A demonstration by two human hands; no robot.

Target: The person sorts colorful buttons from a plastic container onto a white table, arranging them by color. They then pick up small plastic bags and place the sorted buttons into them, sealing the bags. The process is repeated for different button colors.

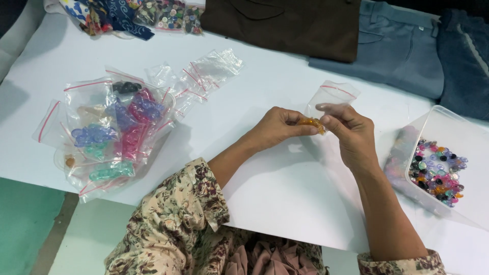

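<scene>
At nine o'clock on the white bench (285,193): heap of clear zip bags of coloured plastic buttons (114,135). Centre: left hand (277,127) and right hand (349,133), both pinched on small orange translucent buttons (311,122) at the clear empty zip bag (331,97). Best kept pinched low over the bag mouth.

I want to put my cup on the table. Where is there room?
Bare white table lies in front of the left hand and right hand, and between the pile of small bags and the folded clothes. The left edge by the bags and the right corner by the bead tray are crowded.
</scene>
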